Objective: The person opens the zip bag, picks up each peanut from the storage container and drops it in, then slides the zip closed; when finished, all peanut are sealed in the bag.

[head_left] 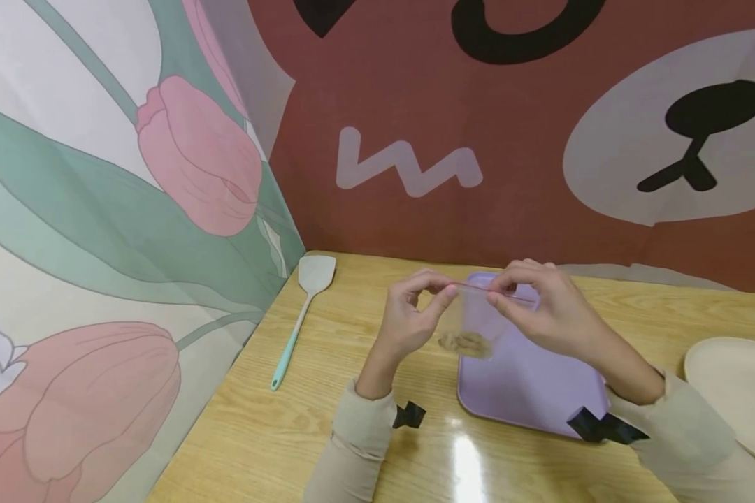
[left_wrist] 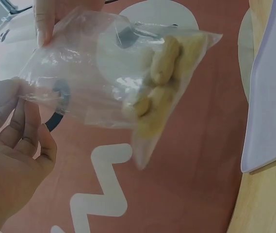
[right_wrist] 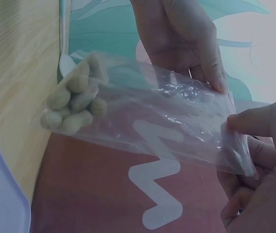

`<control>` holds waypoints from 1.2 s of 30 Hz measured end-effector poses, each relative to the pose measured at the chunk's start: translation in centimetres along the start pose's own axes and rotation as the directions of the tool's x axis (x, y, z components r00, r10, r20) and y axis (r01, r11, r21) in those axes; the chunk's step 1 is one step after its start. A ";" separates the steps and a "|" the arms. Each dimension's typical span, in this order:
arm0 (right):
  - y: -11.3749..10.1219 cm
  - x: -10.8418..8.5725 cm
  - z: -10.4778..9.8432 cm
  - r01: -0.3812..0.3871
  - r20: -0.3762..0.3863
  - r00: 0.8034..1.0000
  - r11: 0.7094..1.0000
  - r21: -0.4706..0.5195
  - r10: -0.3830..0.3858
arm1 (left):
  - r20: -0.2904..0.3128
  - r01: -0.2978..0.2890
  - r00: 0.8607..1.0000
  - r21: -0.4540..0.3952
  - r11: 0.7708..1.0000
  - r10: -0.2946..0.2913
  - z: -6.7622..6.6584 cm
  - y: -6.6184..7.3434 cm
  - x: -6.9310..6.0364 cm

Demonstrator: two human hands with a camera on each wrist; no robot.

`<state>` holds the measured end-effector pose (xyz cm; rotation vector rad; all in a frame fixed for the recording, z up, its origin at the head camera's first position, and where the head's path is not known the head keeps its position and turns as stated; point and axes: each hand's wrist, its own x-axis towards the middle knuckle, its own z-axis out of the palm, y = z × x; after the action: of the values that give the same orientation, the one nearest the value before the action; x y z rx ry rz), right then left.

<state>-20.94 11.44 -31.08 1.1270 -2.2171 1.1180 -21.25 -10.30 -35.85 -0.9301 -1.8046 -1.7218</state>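
A clear zip bag (head_left: pixel 472 314) hangs between the two hands, with several unshelled peanuts (head_left: pixel 464 343) gathered at its bottom. My left hand (head_left: pixel 409 314) pinches the top edge of the bag at one side between thumb and fingers. On the other side, my right hand (head_left: pixel 544 307) pinches the same edge, which shows a thin red line. In the left wrist view the peanuts (left_wrist: pixel 162 73) sit in the bag's far end. From the right wrist, the bag (right_wrist: pixel 147 111) appears stretched between both hands. A purple tray (head_left: pixel 528 384) lies on the table below and behind the bag.
A spatula (head_left: pixel 287 346) with a mint handle and pale blade lies at the table's left. At the right edge stands a cream plate (head_left: pixel 736 391), partly behind the right sleeve. Printed cloths (head_left: pixel 377 223) hang behind and to the left of the wooden table (head_left: pixel 239 433).
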 end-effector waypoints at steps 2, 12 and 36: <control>0.1 -0.1 -0.1 0.001 0.005 1.000 1.000 -0.004 -0.001 | 0.003 -0.005 1.000 -0.002 1.000 0.005 0.1 -0.1 0.0; 0.4 -0.7 -0.6 0.011 -0.009 1.000 0.999 -0.044 -0.012 | -0.013 -0.021 1.000 -0.004 1.000 0.021 0.2 -0.2 0.4; 0.9 -2.3 -1.8 -0.041 -0.035 0.999 0.989 -0.139 0.037 | -0.021 0.002 1.000 0.011 1.000 -0.002 0.2 -0.4 0.0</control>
<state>-20.30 14.29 -31.89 1.0043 -2.2623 0.9719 -21.50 -10.05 -36.14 -0.9028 -1.7999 -1.7148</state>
